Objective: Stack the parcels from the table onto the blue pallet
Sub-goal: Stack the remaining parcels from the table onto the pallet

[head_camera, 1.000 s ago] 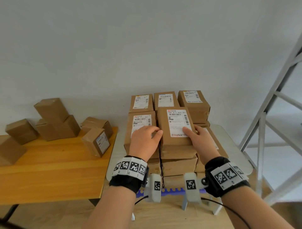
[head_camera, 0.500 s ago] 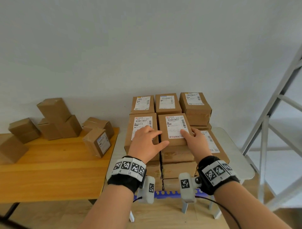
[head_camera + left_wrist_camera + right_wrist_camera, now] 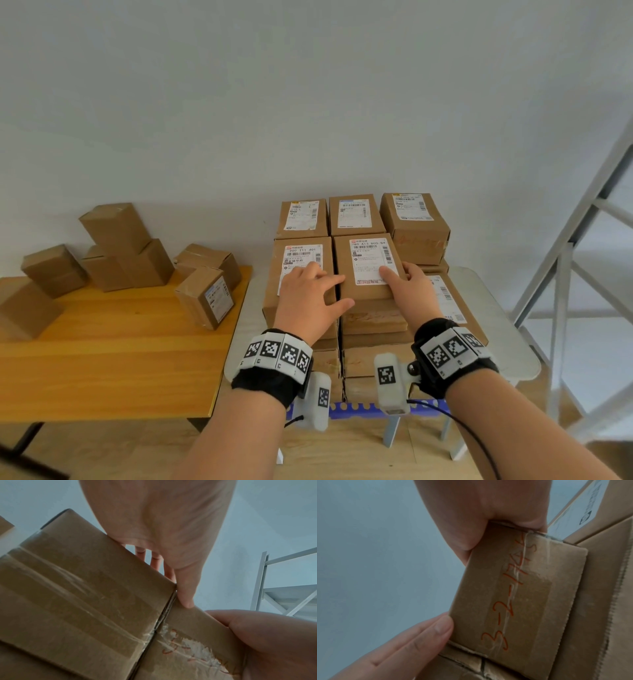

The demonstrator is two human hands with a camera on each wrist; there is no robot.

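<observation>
Pallet (image 3: 359, 407) stack: parcel (image 3: 368, 274) farther back.

The parcels (image 3: 370, 270) are brown card with white labels (image 3: 368, 262) that have black writing and stripy black bar codes. One parcel end (image 3: 518, 601) has orange-red writing under shiny clear tape. The pallet (image 3: 356, 407) is blue with a row of small holes. The table (image 3: 102, 359) is yellow-orange wood with faint lines. Both wrist bands (image 3: 274, 356) are black with white squares full of black blocks. The wall (image 3: 308, 102) is pale grey-white.
</observation>
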